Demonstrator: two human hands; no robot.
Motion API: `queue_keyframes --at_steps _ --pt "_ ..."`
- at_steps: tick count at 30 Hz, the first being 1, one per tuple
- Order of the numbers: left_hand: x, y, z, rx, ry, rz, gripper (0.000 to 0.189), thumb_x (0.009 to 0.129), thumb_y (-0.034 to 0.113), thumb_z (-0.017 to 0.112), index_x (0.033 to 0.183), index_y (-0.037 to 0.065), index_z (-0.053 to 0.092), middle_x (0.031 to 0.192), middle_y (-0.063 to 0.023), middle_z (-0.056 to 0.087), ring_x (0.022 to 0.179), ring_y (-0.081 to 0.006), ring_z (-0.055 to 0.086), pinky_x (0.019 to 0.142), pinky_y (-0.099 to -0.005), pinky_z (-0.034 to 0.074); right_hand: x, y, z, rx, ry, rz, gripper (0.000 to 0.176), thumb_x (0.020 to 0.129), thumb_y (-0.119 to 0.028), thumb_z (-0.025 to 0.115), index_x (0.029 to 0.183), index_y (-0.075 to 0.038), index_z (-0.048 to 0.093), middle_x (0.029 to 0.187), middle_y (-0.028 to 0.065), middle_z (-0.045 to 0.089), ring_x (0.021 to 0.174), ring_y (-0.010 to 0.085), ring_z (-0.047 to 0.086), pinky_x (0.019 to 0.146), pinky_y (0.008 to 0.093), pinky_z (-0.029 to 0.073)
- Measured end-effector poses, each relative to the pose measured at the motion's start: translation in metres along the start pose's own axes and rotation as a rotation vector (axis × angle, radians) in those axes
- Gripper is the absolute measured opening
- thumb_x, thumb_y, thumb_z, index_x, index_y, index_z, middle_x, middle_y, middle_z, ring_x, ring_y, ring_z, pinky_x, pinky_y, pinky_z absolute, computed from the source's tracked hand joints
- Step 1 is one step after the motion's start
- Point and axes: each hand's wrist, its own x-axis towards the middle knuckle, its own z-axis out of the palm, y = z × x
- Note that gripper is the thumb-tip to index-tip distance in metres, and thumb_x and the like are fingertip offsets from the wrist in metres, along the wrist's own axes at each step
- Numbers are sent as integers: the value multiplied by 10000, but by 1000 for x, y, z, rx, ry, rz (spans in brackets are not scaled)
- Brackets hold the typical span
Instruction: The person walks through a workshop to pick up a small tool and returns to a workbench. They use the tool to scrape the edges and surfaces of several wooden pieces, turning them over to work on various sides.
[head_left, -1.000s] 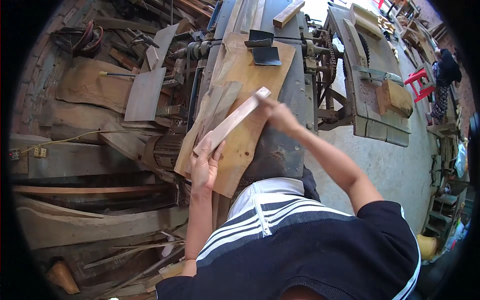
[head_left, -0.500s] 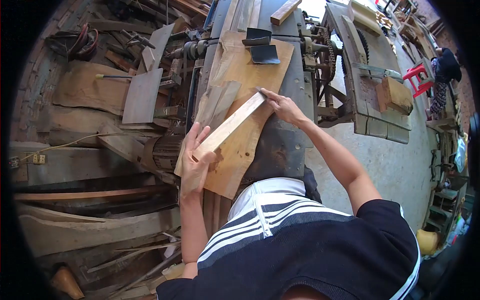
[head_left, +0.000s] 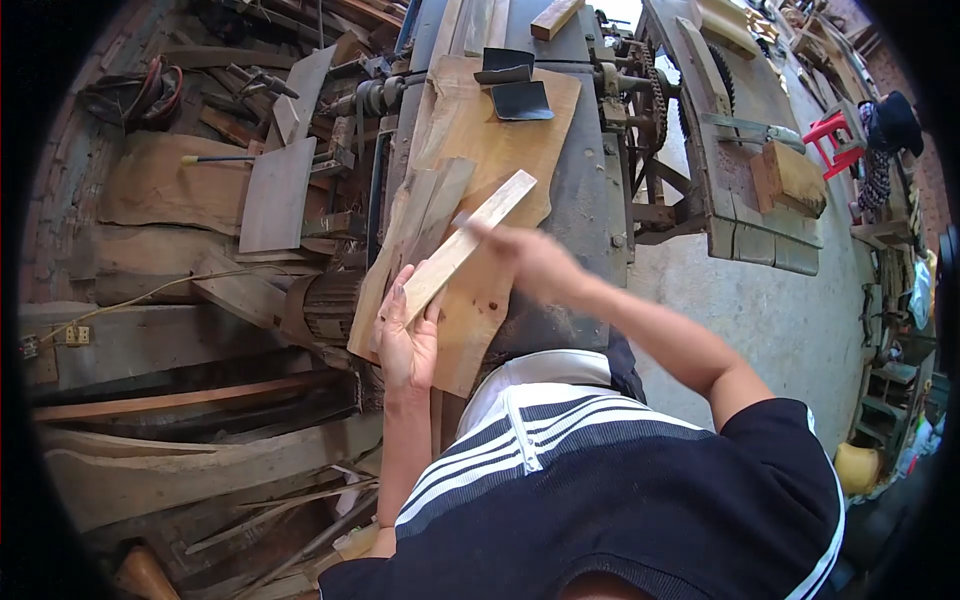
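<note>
A pale squared wood strip point(head_left: 470, 240) slants over a wide brown board point(head_left: 500, 150) on the metal machine bed. Its lower end is gripped by my left hand point(head_left: 410, 345), fingers and thumb around it. My right hand point(head_left: 535, 262) is smeared by motion beside the middle of the strip; something small and dark, too blurred to name, shows at its fingertips. Two dark sheets, one curled point(head_left: 503, 66) and one flatter point(head_left: 522, 101), lie at the board's far end. Rough-edged wood offcuts point(head_left: 435, 205) rest left of the strip.
A motor point(head_left: 328, 305) and stacked planks point(head_left: 190, 355) stand on the left. Right of the bed are a chain wheel point(head_left: 655, 110) and another bench with a wood block point(head_left: 790, 180). A person point(head_left: 890, 130) is near a red stool point(head_left: 832, 145) at the far right.
My right hand has left the far end of the strip and moved down and left along it. My left hand has shifted slightly right and now wraps the lower end.
</note>
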Motion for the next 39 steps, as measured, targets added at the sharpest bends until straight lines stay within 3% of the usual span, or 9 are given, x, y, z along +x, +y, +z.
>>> queue_keyframes --at_steps 6,10,16,20,24,28,33,36,39 --pt "-1 -5 -5 77 -41 51 420 1040 142 513 1353 -132 453 1397 -252 515 1290 -326 537 1103 -447 484 25 37 -3 78 135 -12 598 948 -66 424 1508 -274 421 1322 152 634 1221 264 615 1066 351 462" --pt "-5 -4 -1 130 11 49 412 1041 139 511 1347 -132 459 1391 -247 522 1277 -323 549 1090 -438 498 -14 -7 22 -187 62 -219 639 959 -171 459 1530 -428 328 1164 155 701 994 310 702 890 419 548" --pt "-4 -2 0 155 -12 55 407 1043 135 505 1348 -130 457 1372 -246 538 1249 -317 574 1076 -438 511 33 38 -28 -92 132 118 501 1014 -230 405 1510 -295 410 1375 132 599 1221 329 606 1077 404 456" --pt "-2 0 6 170 -11 72 416 1042 134 507 1359 -128 445 1374 -250 534 1238 -319 581 1065 -436 520 -11 -7 18 -48 30 -160 548 1006 -179 506 1502 -386 400 1344 148 617 1176 347 630 1013 399 494" --pt "-4 1 6 201 -33 65 416 1041 127 507 1365 -125 441 1380 -249 530 1235 -313 585 1063 -430 522 23 31 -24 132 123 49 554 975 -141 398 1503 -307 430 1262 174 661 877 292 705 881 390 557" --pt "-3 3 15 252 -43 105 417 1041 125 507 1368 -123 438 1380 -248 531 1237 -304 584 1058 -425 528 39 56 -23 -2 132 84 567 970 -103 384 1510 -270 422 1393 130 593 1162 240 651 1001 344 510" --pt "-4 3 14 266 -14 68 393 1042 123 504 1352 -114 465 1376 -229 541 1240 -287 582 1042 -411 540 19 29 6 125 178 -237 540 987 -188 398 1502 -347 423 1151 200 698 948 255 709 891 390 556" --pt "-1 5 6 252 -1 75 384 1041 117 501 1349 -111 471 1375 -226 544 1237 -284 584 1042 -408 539 54 55 -24 127 48 -83 539 990 -140 443 1508 -287 425 1426 110 572 1290 259 562 1104 346 416" --pt "-2 2 8 253 8 70 379 1039 108 500 1349 -109 471 1371 -225 547 1232 -284 587 1041 -410 539 28 18 -6 0 163 20 507 989 -220 434 1481 -343 455 1218 200 676 1072 322 685 931 412 531"
